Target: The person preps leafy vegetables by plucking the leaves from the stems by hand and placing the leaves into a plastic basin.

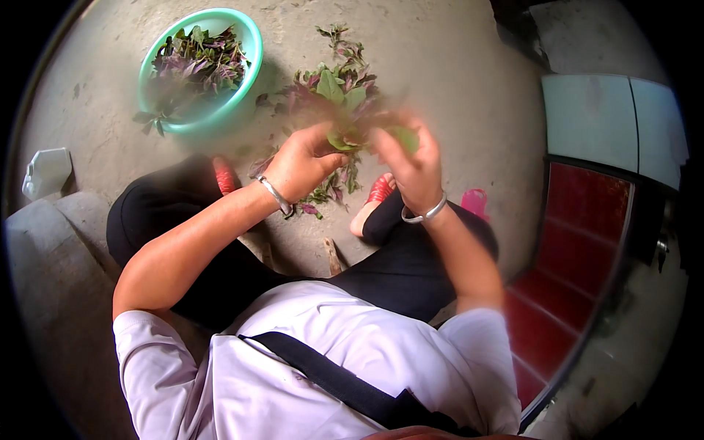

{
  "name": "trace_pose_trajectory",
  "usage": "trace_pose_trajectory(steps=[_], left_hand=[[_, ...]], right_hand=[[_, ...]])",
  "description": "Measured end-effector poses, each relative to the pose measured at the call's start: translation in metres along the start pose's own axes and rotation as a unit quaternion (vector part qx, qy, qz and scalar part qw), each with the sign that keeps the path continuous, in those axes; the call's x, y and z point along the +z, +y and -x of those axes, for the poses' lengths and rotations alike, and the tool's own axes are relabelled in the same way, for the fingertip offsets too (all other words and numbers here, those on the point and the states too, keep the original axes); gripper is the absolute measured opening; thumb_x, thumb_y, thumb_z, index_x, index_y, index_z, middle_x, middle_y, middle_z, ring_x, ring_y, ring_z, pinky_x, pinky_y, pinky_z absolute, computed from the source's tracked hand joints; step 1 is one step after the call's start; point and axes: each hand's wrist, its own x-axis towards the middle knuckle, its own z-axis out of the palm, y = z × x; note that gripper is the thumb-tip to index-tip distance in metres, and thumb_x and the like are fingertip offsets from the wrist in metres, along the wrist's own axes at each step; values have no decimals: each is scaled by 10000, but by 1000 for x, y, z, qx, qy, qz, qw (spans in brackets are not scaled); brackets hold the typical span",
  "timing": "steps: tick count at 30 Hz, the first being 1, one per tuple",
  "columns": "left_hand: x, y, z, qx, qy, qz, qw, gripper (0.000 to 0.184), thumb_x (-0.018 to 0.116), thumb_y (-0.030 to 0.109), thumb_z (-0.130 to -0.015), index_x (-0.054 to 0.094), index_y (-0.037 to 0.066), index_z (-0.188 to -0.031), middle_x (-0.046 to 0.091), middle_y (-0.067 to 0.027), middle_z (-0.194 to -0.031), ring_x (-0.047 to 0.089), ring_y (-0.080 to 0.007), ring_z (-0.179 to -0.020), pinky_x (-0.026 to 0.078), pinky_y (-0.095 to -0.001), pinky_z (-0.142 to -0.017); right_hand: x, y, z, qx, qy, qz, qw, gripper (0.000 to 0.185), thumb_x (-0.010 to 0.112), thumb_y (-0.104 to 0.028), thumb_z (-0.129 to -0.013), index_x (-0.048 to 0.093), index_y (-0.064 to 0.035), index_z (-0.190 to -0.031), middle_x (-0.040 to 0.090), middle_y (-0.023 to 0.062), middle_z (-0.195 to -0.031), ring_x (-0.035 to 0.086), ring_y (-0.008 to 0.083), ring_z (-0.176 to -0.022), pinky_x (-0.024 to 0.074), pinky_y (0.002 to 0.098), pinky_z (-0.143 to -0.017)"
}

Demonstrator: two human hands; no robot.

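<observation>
My left hand (304, 163) is closed on a sprig of leafy greens (342, 121), thumb and fingers pinched at its lower part. My right hand (411, 158) is bent beside it at the right, its fingers curled around green leaf and smeared by motion. The greens are broad, green and partly purple. Beneath and beyond the hands, a loose pile of the same purple-green leaves (352, 62) lies on the floor. At the upper left, a turquoise basin (254, 44) holds a heap of similar leaves (198, 62).
The concrete floor (447, 66) has scattered leaf bits. Red sandals (380, 188) are on my feet. A pink plastic thing (475, 202) lies right of my knee. A pale container (48, 174) sits at far left. Red tiles (579, 220) and a pale cabinet (590, 117) line the right.
</observation>
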Motion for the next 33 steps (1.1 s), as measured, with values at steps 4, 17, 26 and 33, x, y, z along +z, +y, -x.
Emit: trace_pose_trajectory(steps=[4, 17, 26, 33], left_hand=[[-3, -1, 0, -17, 9, -14, 1000, 344, 572, -20, -782, 500, 6, -1118, 591, -29, -948, 529, -82, -851, 443, -243, -750], [-3, 6, -1, 4, 20, -48, 999, 303, 583, -22, -778, 539, 39, -1072, 592, 32, -923, 505, -38, -803, 421, -197, -701], [-4, 4, -2, -11, 24, -47, 999, 304, 602, -20, -766, 545, 35, -1060, 598, 24, -933, 515, -48, -824, 422, -202, -727], [-5, -6, -5, -22, 31, -6, 999, 326, 606, -17, -770, 536, 20, -1087, 602, 8, -962, 533, -56, -855, 433, -213, -778]], right_hand=[[-7, 3, -1, 13, -6, 10, 1000, 147, 533, -90, -841, 547, -10, -963, 594, 21, -820, 538, 66, -674, 433, 197, -580], [-11, 7, -1, 38, 13, -35, 999, 176, 536, -113, -836, 558, -7, -974, 607, 36, -824, 572, 96, -660, 433, 209, -548], [-14, 9, -3, 76, 15, -109, 991, 215, 527, -9, -806, 559, -14, -1019, 609, 60, -883, 564, 132, -656, 416, 231, -547], [-12, 8, -3, 67, 31, -94, 993, 262, 534, -14, -806, 530, -33, -1067, 586, 58, -989, 565, 127, -675, 408, 217, -537]])
